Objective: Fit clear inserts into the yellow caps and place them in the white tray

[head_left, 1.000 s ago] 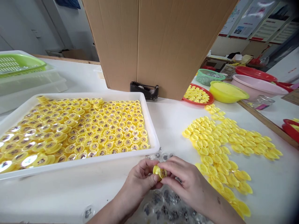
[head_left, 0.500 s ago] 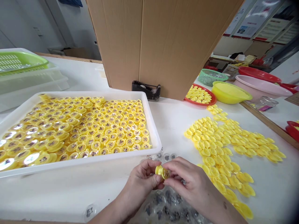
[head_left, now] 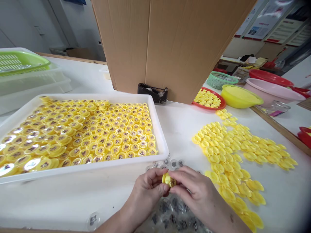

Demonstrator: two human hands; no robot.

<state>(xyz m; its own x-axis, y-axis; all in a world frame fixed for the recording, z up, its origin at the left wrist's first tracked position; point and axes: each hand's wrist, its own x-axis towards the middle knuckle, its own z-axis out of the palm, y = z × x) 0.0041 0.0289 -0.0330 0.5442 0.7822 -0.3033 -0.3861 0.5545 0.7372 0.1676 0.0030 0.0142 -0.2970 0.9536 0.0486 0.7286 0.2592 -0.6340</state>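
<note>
Both my left hand (head_left: pixel 147 191) and my right hand (head_left: pixel 191 191) pinch a small yellow plastic cap (head_left: pixel 168 180) between their fingertips, low in the middle of the view. Its printed clear face is partly hidden by my fingers. Just below my hands lies a clear plastic bag (head_left: pixel 170 215) of printed discs. Several clear domed discs (head_left: pixel 173 163) sit just above my hands. To the left, a white plastic tray (head_left: pixel 85 171) holds tight rows of finished yellow caps (head_left: pixel 85 139). Loose yellow cap halves (head_left: pixel 233 152) spread across the white table to the right.
A cardboard box (head_left: pixel 155 48) stands upright at the back, with a black tape dispenser (head_left: pixel 152 94) at its foot. Behind the loose caps are a red plate of caps (head_left: pixel 207 99), a green basket (head_left: pixel 221 80), a yellow bowl (head_left: pixel 240 96) and a pink basin (head_left: pixel 272 90). Stacked white trays (head_left: pixel 31 81) stand at left.
The cap has turned a little in my fingers. My hands have shifted slightly right and down in the view, and the whole scene has drifted a little as my head moved.
</note>
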